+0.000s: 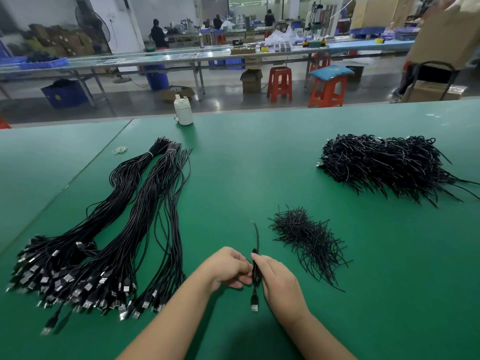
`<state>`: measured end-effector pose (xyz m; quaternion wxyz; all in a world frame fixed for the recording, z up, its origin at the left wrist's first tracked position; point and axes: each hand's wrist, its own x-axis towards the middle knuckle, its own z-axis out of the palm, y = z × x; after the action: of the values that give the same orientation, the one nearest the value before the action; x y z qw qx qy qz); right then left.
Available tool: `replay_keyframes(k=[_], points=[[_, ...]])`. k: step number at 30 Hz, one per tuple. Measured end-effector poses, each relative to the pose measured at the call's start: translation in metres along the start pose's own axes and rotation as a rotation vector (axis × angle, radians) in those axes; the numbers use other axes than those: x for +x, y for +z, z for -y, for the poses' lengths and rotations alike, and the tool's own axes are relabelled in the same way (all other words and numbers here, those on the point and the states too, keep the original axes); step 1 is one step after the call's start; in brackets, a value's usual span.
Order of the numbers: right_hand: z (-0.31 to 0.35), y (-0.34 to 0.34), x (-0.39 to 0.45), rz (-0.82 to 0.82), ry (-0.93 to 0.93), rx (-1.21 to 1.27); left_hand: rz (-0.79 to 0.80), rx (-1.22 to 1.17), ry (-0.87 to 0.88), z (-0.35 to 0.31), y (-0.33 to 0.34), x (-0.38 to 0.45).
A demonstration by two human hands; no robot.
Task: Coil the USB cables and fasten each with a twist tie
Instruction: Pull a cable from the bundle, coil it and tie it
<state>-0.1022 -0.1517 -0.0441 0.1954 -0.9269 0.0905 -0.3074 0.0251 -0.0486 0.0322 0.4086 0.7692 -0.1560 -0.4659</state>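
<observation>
Pinching one glossy black coiled cable (255, 274), left hand (228, 268) and right hand (279, 280) close together.

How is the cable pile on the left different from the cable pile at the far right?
The left pile lies in long, stretched-out strands, with two bundles banded near the far end; the far right pile is a compact heap of short coils. The left pile's USB plugs fan out toward the person; few plugs show in the right pile. Both are black cables on the green table.

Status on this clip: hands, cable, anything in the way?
Left hand and right hand both pinching one coiled USB cable, plug hanging down. Twist tie pile just right. Nothing in the way.
</observation>
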Motion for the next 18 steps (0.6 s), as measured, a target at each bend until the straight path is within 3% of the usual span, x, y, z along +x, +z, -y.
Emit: replay_keyframes(k=[5, 9, 11, 15, 18], points=[[0.002, -0.002, 0.001, -0.014, 0.059, 0.027, -0.015, 0.111, 0.094, 0.004, -0.007, -0.004], [0.004, -0.004, 0.003, -0.010, 0.026, 0.010, -0.132, 0.344, 0.163, 0.009, -0.009, -0.005], [0.005, -0.006, 0.004, 0.012, -0.001, 0.040, -0.144, 0.297, 0.169, 0.012, -0.006, -0.005], [0.016, -0.011, 0.015, 0.132, 0.250, 0.167, -0.171, 0.058, 0.258, 0.011, 0.000, -0.008], [0.025, -0.015, 0.030, 0.152, 0.454, 0.404, -0.300, 0.155, 0.358, 0.003, 0.000, -0.011]])
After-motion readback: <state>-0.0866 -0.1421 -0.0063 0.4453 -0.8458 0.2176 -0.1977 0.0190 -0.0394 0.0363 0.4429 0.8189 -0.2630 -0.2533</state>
